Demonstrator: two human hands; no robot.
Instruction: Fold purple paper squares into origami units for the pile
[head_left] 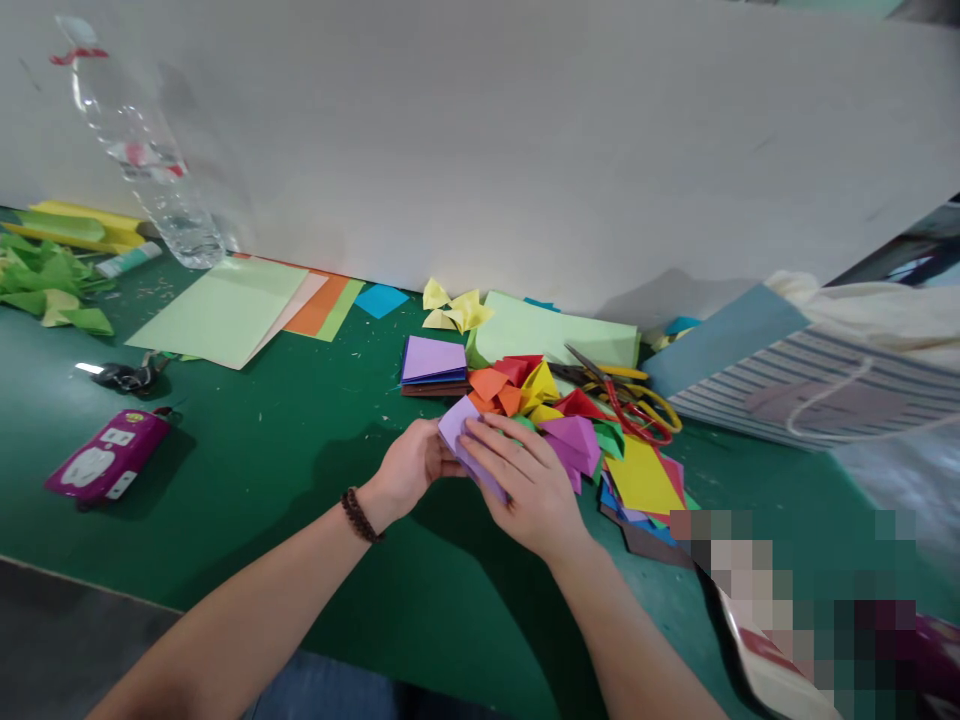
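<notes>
A folded piece of light purple paper [459, 420] is held between both hands above the green table. My left hand [416, 462] grips its left side, with a dark beaded bracelet on the wrist. Across its right side lie the fingers of my right hand [525, 480], which cover much of the paper. Just beyond it are a stack of purple, blue and brown paper squares [435, 360] and a heap of folded pieces in orange [495, 388], red, yellow and magenta [574, 445]. To the right, a pile of coloured squares has a yellow sheet [643, 475] on top.
Scissors [615, 395] with red handles lie behind the heap, by a striped paper bag [825, 370]. A plastic bottle [150, 150] leans on the grey wall. Paper sheets [225, 305], keys [131, 375], a purple tissue pack [112, 455] and a glue stick [129, 260] lie left.
</notes>
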